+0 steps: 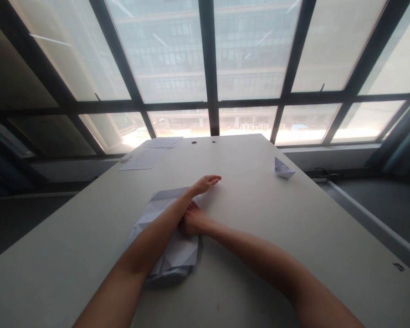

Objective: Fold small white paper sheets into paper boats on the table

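A creased, partly folded sheet of white paper point(182, 250) lies on the table left of the middle, its near edge lifted a little. My left forearm crosses over it. Past the paper's upper right corner, my left hand point(207, 183) is stretched out to the right, fingers extended, holding nothing. Beneath that wrist, my right hand point(194, 222) is closed at the right side of the paper with curled fingers. The left forearm hides part of those fingers and some of the sheet.
Flat white sheets point(141, 159) lie at the table's far left, with a small white object point(125, 158) beside them. A folded paper boat point(283, 169) stands near the right edge of the white table point(246, 191). Large framed windows point(249, 50) rise behind.
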`<move>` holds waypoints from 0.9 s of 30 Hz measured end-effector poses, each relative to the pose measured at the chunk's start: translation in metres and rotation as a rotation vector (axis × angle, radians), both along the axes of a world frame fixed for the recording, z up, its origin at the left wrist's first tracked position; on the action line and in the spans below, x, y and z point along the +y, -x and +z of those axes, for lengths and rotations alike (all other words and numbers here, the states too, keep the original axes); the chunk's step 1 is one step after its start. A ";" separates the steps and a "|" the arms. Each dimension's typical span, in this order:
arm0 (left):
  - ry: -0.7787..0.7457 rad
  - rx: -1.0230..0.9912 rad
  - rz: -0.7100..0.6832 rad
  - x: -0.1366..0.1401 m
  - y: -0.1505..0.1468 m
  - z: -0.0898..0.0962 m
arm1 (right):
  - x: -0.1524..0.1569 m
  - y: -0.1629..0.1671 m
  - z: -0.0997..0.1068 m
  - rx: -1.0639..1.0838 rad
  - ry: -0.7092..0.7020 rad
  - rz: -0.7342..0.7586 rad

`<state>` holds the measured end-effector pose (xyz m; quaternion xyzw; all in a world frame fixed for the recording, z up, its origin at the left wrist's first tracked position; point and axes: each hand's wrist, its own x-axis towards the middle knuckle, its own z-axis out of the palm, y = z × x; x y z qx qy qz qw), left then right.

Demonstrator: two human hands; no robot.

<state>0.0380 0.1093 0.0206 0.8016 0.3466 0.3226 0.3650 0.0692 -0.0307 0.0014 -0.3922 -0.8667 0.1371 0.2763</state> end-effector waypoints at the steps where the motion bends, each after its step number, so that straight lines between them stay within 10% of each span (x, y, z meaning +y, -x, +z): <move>1: 0.018 -0.018 -0.006 0.001 0.004 -0.001 | 0.001 0.000 -0.002 0.041 0.016 0.002; 7: 0.031 -0.219 0.141 -0.006 0.013 -0.019 | 0.020 -0.051 0.001 0.293 0.019 -0.214; 15: -0.089 -0.016 0.067 -0.030 0.008 -0.020 | 0.078 -0.281 0.033 0.217 -0.451 -0.959; 21: -0.093 -0.024 0.092 -0.030 0.006 -0.019 | 0.070 -0.408 0.031 0.130 -0.310 -1.113; 27: -0.117 -0.053 0.115 -0.030 0.005 -0.015 | 0.065 -0.418 0.013 0.011 -0.039 -1.014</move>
